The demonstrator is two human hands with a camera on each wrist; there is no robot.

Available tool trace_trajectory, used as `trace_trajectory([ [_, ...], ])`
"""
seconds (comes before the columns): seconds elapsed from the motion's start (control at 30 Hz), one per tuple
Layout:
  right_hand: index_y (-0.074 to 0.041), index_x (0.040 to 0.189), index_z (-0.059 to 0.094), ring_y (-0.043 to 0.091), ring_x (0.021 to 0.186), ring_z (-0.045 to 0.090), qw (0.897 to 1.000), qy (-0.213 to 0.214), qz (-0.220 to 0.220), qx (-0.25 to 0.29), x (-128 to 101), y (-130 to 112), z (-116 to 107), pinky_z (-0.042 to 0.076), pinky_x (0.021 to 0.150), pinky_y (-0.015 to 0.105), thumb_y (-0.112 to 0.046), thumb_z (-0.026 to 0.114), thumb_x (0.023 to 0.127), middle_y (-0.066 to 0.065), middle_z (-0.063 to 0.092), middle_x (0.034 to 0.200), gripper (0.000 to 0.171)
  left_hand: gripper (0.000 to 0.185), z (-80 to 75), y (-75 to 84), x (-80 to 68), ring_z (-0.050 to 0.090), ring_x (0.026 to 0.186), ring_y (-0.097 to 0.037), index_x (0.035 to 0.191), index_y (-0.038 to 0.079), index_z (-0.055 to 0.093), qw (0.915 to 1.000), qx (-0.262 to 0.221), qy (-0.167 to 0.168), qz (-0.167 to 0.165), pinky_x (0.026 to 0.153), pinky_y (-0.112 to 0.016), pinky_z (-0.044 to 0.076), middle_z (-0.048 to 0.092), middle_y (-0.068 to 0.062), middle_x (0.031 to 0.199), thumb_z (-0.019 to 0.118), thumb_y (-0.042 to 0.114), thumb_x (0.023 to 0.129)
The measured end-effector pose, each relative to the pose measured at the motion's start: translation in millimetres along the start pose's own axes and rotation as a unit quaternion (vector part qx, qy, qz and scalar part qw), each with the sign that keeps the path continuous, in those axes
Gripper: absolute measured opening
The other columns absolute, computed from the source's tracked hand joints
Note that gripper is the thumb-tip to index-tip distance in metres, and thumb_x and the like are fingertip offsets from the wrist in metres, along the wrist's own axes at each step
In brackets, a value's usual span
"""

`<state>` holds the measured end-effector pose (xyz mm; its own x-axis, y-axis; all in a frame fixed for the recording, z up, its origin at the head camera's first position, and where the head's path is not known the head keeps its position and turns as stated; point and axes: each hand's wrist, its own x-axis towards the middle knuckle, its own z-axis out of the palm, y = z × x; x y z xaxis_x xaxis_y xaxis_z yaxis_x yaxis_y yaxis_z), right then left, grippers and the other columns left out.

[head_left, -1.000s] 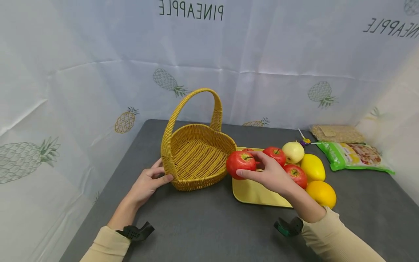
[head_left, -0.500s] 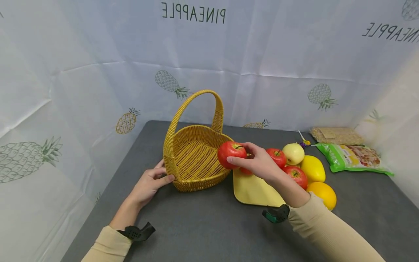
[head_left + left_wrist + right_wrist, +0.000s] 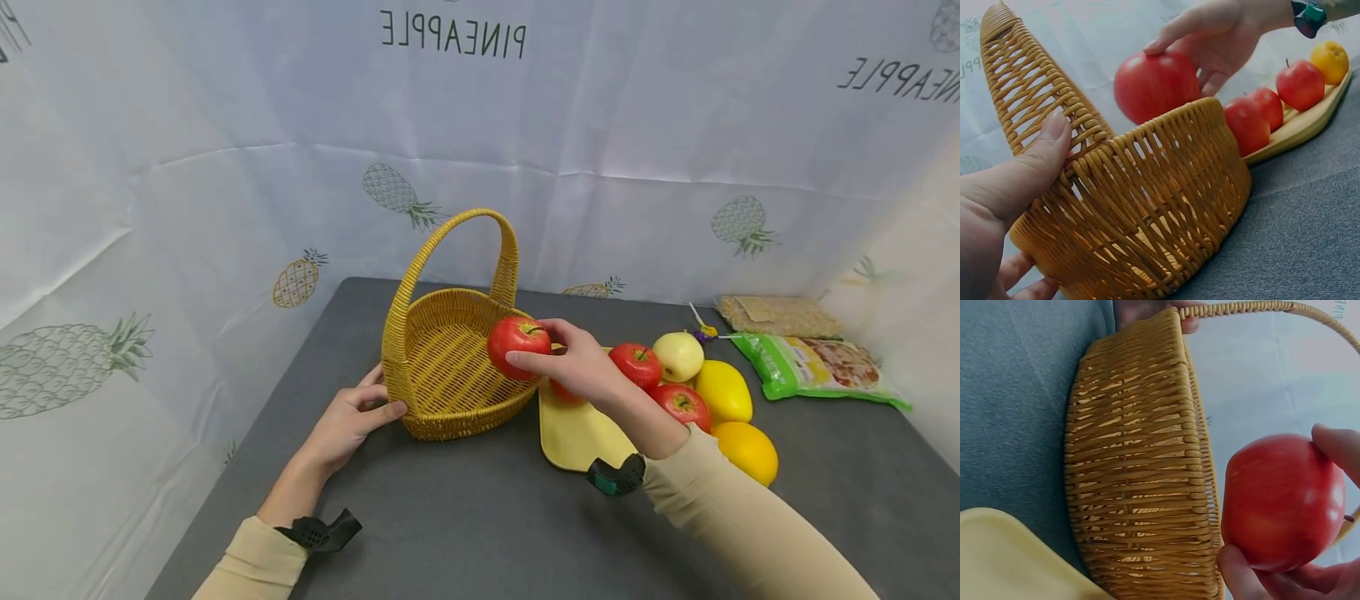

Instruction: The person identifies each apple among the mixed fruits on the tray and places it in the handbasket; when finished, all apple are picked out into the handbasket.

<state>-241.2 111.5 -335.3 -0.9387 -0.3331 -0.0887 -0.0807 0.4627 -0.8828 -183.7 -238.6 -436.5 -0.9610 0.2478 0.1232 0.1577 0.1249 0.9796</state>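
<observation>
Nearest the viewer, two beige sleeves are seen over the grey table (image 3: 465, 517), each wrist fitted with a small dark device. The left hand (image 3: 347, 423) is laid against the near left wall of the wicker basket (image 3: 442, 367), with the thumb pressed on the weave at the foot of the handle and the fingers curled round the outside below — the basket is gripped and stands upright on the table. Just to its right, the red apple (image 3: 517, 346) is pinched between thumb and fingers of the right hand (image 3: 581, 371) and is held in the air above the basket's right rim, clear of the weave. Beside the basket a yellow tray (image 3: 573, 437) is set, on which two more red apples, a pale apple (image 3: 678, 356), a lemon (image 3: 723, 391) and an orange (image 3: 747, 452) are gathered. Farther back to the right a green packet (image 3: 813, 367) and a brown packet (image 3: 776, 315) are laid — behind them a white cloth printed with pineapples is hung
</observation>
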Motion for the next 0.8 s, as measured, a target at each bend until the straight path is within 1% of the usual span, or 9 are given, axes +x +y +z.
trace_trajectory([
  [0.07,-0.016,0.146,0.05,0.029,0.125,0.055,1.0,-0.004,-0.002,-0.011,4.2,-2.1,0.4,0.053,0.093,0.046,-0.051,0.081,0.086,0.007,0.057,0.137,0.076,0.024,0.0,-0.3,0.2,0.003,0.156,-0.029,0.115,-0.001,0.075,1.0,-0.006,-0.001,0.0,0.117,-0.056,0.025,0.016,-0.009,0.169,0.071,0.015,0.099],
  [0.17,-0.016,0.147,0.05,0.029,0.125,0.053,1.0,-0.01,0.001,-0.025,10.9,-5.4,1.0,0.051,0.095,0.047,-0.052,0.08,0.086,0.007,0.057,0.137,0.077,0.024,-0.2,-1.1,0.7,0.002,0.156,-0.029,0.116,-0.002,0.074,0.9999,-0.014,-0.005,0.001,0.117,-0.061,0.022,0.015,-0.008,0.17,0.071,0.015,0.099],
  [0.3,-0.016,0.147,0.049,0.029,0.123,0.051,0.999,-0.018,0.014,-0.037,20.4,-8.7,2.7,0.05,0.096,0.048,-0.054,0.08,0.084,0.008,0.057,0.136,0.08,0.026,-0.2,-1.1,1.1,0.003,0.156,-0.03,0.116,-0.003,0.074,0.9998,-0.017,-0.005,0.002,0.117,-0.061,0.022,0.015,-0.009,0.17,0.072,0.015,0.098],
  [0.43,-0.015,0.148,0.048,0.029,0.124,0.05,0.999,-0.031,0.024,-0.036,28.9,-9.5,3.8,0.049,0.097,0.049,-0.053,0.082,0.083,0.008,0.055,0.137,0.083,0.024,-0.1,-1.1,1.0,0.004,0.156,-0.028,0.116,0.0,0.075,0.9999,-0.012,-0.002,0.0,0.117,-0.058,0.023,0.017,-0.007,0.169,0.073,0.016,0.098],
  [0.57,-0.014,0.151,0.044,0.03,0.126,0.05,0.998,-0.046,0.035,-0.015,34.3,-10.2,4.3,0.047,0.101,0.051,-0.05,0.082,0.084,0.009,0.054,0.141,0.086,0.022,-0.5,-1.6,1.0,0.005,0.156,-0.026,0.115,0.003,0.076,0.9999,-0.012,-0.004,0.003,0.117,-0.058,0.023,0.018,-0.006,0.169,0.073,0.016,0.098],
  [0.67,-0.013,0.153,0.043,0.03,0.125,0.051,0.997,-0.057,0.045,0.005,35.8,-14.7,5.0,0.046,0.103,0.053,-0.047,0.083,0.085,0.01,0.054,0.141,0.085,0.021,-0.8,-1.7,1.1,0.004,0.156,-0.027,0.115,0.004,0.077,0.9999,-0.01,-0.006,0.007,0.117,-0.059,0.022,0.018,-0.007,0.169,0.073,0.015,0.098],
  [0.8,-0.013,0.15,0.046,0.029,0.119,0.054,0.997,-0.064,0.049,0.013,39.9,-23.2,6.5,0.047,0.1,0.052,-0.042,0.083,0.086,0.01,0.057,0.136,0.08,0.022,-1.2,-1.2,1.2,0.004,0.156,-0.03,0.116,0.002,0.076,0.9999,-0.007,-0.003,0.01,0.117,-0.062,0.021,0.017,-0.01,0.169,0.072,0.015,0.098],
])
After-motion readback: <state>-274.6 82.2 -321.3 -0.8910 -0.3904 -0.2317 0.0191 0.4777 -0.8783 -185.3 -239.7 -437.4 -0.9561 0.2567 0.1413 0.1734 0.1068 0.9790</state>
